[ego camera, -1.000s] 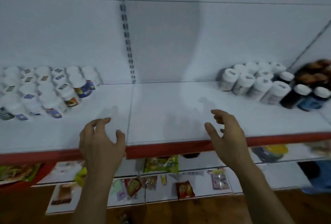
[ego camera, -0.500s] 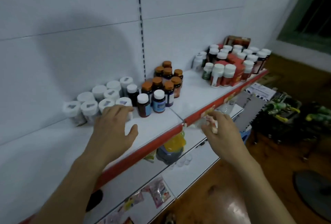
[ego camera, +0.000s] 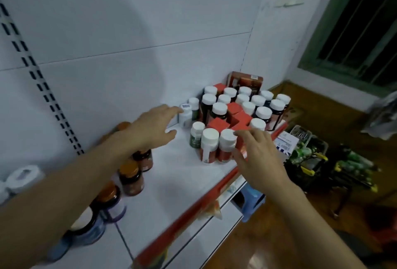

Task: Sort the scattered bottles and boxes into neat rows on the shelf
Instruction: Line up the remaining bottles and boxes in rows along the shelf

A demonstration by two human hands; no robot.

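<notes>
Spread fingers (ego camera: 175, 110) of left hand (ego camera: 154, 127) toward blue-stickered white bottle (ego camera: 185, 116) at rear of shelf (ego camera: 178, 182), gripping nothing. Rested loosely curved fingers of right hand (ego camera: 260, 157) against front white-capped bottle (ego camera: 226, 146). Judged sorting partly done: amber-capped bottles (ego camera: 131, 178) rowed; red boxes (ego camera: 238, 118) left mixed among bottles.

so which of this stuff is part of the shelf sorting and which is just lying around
Job: white-capped bottles, red boxes, orange-capped amber bottles, brown box at the back, shelf.
Lying about: blue stool, baskets of green bottles on the floor.
</notes>
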